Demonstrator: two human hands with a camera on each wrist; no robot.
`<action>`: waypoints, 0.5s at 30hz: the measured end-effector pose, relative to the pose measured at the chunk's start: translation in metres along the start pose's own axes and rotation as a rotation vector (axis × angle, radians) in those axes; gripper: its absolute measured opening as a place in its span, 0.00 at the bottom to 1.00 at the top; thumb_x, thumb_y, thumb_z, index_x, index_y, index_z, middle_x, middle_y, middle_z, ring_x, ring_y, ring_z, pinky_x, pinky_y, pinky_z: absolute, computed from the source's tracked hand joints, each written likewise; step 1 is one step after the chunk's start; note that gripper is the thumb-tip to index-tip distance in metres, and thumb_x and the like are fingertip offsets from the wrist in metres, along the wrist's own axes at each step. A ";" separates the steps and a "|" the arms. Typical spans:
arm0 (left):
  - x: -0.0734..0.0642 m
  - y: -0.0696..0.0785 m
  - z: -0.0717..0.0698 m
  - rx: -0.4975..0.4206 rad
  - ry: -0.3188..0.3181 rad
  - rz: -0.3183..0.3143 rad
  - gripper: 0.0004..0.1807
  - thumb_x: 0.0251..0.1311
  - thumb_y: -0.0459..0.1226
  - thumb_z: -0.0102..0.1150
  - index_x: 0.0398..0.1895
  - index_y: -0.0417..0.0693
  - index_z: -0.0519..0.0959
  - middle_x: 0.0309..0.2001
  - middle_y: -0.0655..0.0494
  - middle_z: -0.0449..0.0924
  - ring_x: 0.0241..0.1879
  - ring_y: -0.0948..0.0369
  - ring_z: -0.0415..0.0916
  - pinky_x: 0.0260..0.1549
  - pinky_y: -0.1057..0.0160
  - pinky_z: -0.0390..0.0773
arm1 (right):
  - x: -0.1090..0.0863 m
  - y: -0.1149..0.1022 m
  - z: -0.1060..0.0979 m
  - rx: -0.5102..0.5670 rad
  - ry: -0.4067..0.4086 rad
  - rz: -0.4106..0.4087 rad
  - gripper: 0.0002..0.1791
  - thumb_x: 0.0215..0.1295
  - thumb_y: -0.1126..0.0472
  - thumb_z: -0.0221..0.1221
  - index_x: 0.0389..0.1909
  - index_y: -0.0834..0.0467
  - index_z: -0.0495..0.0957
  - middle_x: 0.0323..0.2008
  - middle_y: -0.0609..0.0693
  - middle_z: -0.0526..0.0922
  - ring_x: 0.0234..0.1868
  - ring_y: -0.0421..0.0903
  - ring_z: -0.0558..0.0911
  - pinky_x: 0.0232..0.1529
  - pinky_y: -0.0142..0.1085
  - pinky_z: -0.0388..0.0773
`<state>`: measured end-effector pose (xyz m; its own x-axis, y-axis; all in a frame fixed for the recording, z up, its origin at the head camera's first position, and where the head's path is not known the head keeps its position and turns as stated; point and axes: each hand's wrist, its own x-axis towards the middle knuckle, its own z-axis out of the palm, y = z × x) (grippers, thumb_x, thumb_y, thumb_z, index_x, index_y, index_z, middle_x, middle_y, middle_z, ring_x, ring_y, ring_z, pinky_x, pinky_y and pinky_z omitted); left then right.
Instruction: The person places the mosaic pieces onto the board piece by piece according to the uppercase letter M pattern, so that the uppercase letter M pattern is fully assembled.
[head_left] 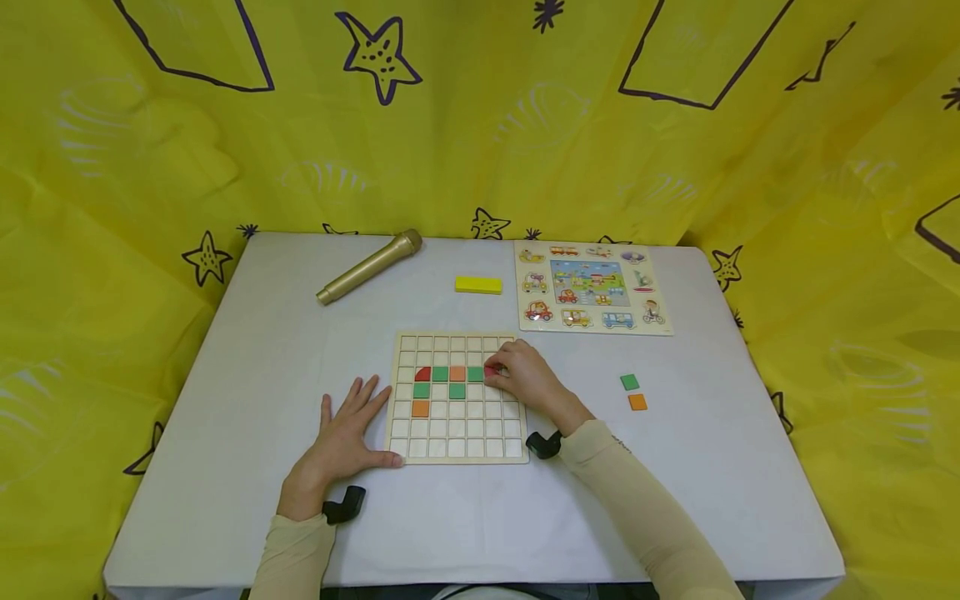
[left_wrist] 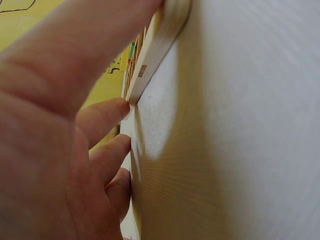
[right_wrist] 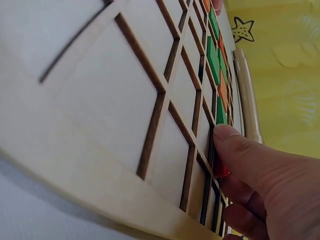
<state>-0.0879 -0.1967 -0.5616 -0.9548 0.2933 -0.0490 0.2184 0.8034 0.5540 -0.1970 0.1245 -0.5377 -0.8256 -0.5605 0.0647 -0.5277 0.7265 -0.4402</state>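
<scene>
A wooden grid board (head_left: 459, 460) with square cells lies on the white table. My left hand (head_left: 345, 437) rests flat with spread fingers at its left side, thumb on the lower left corner. In the left wrist view the fingertips (left_wrist: 120, 107) are right at the board's edge. My right hand (head_left: 531, 379) pinches a red tile (right_wrist: 220, 167) over a cell at the right end of the tile row. Left of it in that row are green, orange and green tiles, then a red rounded piece (head_left: 423, 374). Two green tiles and an orange tile (head_left: 420, 409) sit below them.
Right of the board lie a loose green tile (head_left: 629, 382) and an orange tile (head_left: 637, 402). Behind are a gold microphone (head_left: 369, 267), a yellow block (head_left: 478, 286) and a vehicle picture puzzle (head_left: 596, 323). A yellow patterned curtain (head_left: 450, 158) hangs round the table.
</scene>
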 end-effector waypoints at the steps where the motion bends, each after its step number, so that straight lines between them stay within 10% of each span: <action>1: 0.000 0.000 0.000 -0.003 -0.001 -0.001 0.64 0.32 0.63 0.76 0.74 0.46 0.60 0.76 0.44 0.47 0.75 0.45 0.35 0.62 0.31 0.25 | 0.000 0.000 0.000 0.001 0.001 -0.002 0.14 0.61 0.54 0.68 0.42 0.58 0.86 0.37 0.47 0.81 0.40 0.45 0.73 0.44 0.38 0.71; 15: 0.000 0.001 -0.002 0.001 -0.008 -0.001 0.64 0.32 0.63 0.77 0.74 0.46 0.60 0.76 0.43 0.47 0.75 0.44 0.36 0.61 0.31 0.26 | 0.001 0.002 0.003 -0.001 0.002 -0.008 0.15 0.60 0.53 0.68 0.43 0.58 0.86 0.39 0.47 0.82 0.41 0.45 0.74 0.45 0.38 0.71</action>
<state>-0.0881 -0.1964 -0.5595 -0.9532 0.2971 -0.0560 0.2181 0.8042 0.5530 -0.1978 0.1242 -0.5406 -0.8218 -0.5654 0.0699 -0.5344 0.7224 -0.4389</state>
